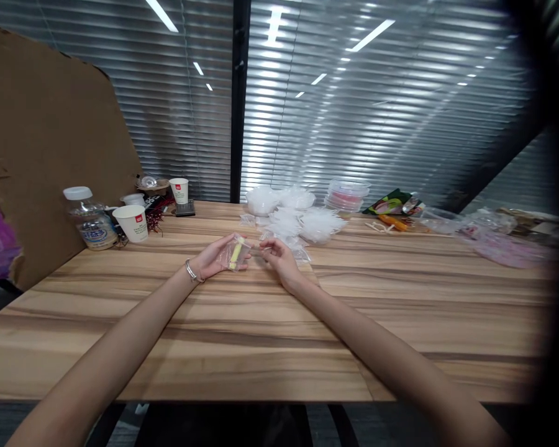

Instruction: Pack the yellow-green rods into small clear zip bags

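Note:
My left hand [212,256] holds a small clear plastic bag [228,259] above the table, its fingers behind the bag. A yellow stick-like piece [236,253] shows inside or against the bag; which of the two I cannot tell. Just to the right, my right hand [279,262] is closed in a pinch, its fingertips a little apart from the bag. Whatever it pinches is too small to name. Behind both hands lies a pile of clear plastic bags [286,226], with white translucent bowls [263,202] at its back.
On the left stand a lidded plastic jar [93,223], a paper cup [133,223] and another paper cup [179,190] beside a cardboard panel [51,143]. Stacked round containers [347,195], an orange tool-like item [393,222] and pink plastic wrapping [507,247] lie along the back right of the wooden table [205,347].

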Demonstrator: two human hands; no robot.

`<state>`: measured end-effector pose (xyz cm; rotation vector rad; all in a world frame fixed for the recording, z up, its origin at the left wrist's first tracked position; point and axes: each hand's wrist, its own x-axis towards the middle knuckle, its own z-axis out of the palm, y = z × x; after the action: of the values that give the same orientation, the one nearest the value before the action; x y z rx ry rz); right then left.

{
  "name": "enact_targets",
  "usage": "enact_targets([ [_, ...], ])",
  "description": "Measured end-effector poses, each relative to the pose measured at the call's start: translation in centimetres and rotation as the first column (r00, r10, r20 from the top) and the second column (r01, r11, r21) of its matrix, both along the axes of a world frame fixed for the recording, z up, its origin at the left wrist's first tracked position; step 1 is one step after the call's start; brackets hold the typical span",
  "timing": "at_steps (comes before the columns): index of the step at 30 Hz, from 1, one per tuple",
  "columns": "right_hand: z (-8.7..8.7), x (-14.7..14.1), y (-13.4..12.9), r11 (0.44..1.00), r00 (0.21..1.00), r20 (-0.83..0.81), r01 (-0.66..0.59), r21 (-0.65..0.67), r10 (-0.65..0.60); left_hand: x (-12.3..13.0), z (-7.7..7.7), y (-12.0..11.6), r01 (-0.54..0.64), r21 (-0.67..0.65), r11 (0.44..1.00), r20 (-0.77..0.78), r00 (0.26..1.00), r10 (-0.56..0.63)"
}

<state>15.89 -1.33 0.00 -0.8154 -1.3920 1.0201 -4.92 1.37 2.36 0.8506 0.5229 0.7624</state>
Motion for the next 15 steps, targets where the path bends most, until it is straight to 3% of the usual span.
enact_targets([
  [5,0.4,0.2,-1.2,0.993,0.997,-0.05,-0.059,-0.098,0.055,0.4,0.3,-0.8,0.07,-0.01,0.998,-0.017,0.997,-0.07],
  [15,0.1,0.4,-1.0,0.993,0.988,-0.142,-0.067,-0.099,0.053,0.8,0.8,-1.9,0.133,0.077,0.988,-0.106,0.986,-0.125],
])
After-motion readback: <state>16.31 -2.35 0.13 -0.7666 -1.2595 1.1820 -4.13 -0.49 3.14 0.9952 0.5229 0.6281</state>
